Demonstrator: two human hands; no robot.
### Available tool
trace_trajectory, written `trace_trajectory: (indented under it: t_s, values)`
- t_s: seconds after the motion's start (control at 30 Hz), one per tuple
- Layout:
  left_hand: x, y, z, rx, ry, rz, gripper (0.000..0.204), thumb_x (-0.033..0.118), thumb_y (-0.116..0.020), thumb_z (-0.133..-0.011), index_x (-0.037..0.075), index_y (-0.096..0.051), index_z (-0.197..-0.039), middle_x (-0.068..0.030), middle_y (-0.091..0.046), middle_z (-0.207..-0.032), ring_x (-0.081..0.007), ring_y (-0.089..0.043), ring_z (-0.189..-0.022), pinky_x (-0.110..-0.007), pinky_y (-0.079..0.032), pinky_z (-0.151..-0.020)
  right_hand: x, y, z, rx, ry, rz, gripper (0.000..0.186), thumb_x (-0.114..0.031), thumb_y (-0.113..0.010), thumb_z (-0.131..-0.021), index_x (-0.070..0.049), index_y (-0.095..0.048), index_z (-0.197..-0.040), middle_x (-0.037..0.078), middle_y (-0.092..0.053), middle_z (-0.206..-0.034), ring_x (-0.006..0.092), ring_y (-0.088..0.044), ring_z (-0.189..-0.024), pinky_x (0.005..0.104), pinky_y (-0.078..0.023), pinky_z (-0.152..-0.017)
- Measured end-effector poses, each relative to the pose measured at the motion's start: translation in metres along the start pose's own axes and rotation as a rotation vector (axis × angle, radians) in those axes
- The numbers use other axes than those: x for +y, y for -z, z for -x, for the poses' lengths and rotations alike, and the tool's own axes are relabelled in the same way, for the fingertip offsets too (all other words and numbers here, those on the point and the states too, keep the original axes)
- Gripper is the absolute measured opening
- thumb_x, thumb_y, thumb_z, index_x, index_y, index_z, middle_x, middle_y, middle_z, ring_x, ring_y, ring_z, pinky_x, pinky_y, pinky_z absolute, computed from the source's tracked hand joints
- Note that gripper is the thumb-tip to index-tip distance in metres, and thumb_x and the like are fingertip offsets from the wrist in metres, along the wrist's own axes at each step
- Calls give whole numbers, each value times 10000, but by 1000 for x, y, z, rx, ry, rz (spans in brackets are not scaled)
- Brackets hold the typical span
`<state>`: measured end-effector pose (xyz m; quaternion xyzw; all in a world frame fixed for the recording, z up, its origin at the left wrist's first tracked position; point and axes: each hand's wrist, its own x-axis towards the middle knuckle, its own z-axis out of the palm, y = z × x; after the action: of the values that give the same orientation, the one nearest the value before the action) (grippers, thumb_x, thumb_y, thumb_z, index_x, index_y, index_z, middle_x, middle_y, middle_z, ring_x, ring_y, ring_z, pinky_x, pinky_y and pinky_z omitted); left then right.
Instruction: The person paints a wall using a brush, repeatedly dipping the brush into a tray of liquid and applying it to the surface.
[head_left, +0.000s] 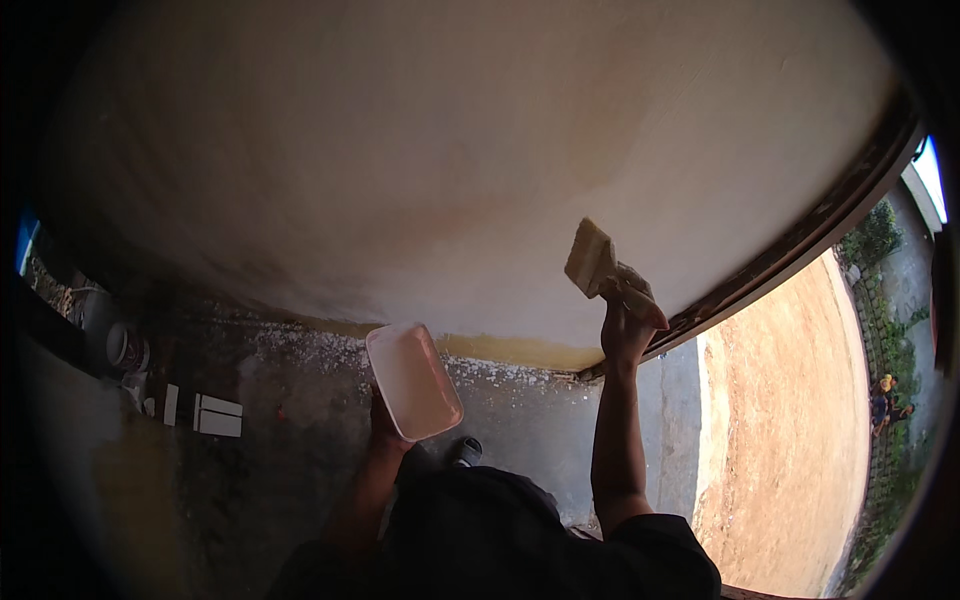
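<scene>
My right hand (628,330) is raised in front of a pale, patchy wall (480,150), its fingers wrapped round the handle of a wide, flat paintbrush (590,258). The bristle end points up and left, close to the wall; I cannot tell whether it touches. Lower and to the left, my left hand (386,420) grips the near left side of a white rectangular plastic tub (388,372). The tub is tilted with its mouth toward me, and a pinkish tint shows on its inner right side. Most of the left fingers are hidden behind it.
White flakes (320,350) litter the grey floor along the wall's foot. At the left are a white bucket (127,347) and pale flat pieces (217,415). A dark frame (790,250) edges the wall at right, with sandy ground (780,430) beyond. My shoe (465,451) shows below the tub.
</scene>
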<state>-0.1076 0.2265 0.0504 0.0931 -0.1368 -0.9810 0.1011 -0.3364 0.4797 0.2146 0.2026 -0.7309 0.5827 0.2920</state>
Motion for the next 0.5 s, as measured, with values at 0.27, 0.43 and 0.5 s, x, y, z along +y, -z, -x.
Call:
trace_trajectory:
  t_s: [0.27, 0.43, 0.5]
  values:
    - [5, -44, -13, -125, -144, -273, 578, 482, -521, -992, 94, -444, -1413, -110, -585, -1285, -258, -624, -1151, -450, -584, -912, -87, -70, 79, -396, -500, -514, 210, -76, -662, -932, 92, -638, -1057, 164, -694, -990, 213, -690, -880, 331, -604, -725]
    - [15, -70, -10, -135, -225, -762, 592, 464, -558, -979, 84, -423, -1412, -109, -565, -1299, -248, -621, -1146, -434, -582, -911, -82, -96, 97, -700, -105, -24, 160, -77, -724, -852, 24, -681, -968, 137, -727, -904, 244, -723, -777, 338, -571, -673]
    - [20, -63, -9, -70, -187, -706, 591, 460, -570, -974, 85, -422, -1407, -103, -566, -1289, -245, -619, -1141, -429, -578, -913, -89, -108, 104, -739, -108, 42, 147, -87, -727, -833, 0, -686, -945, 136, -721, -868, 273, -720, -765, 349, -560, -672]
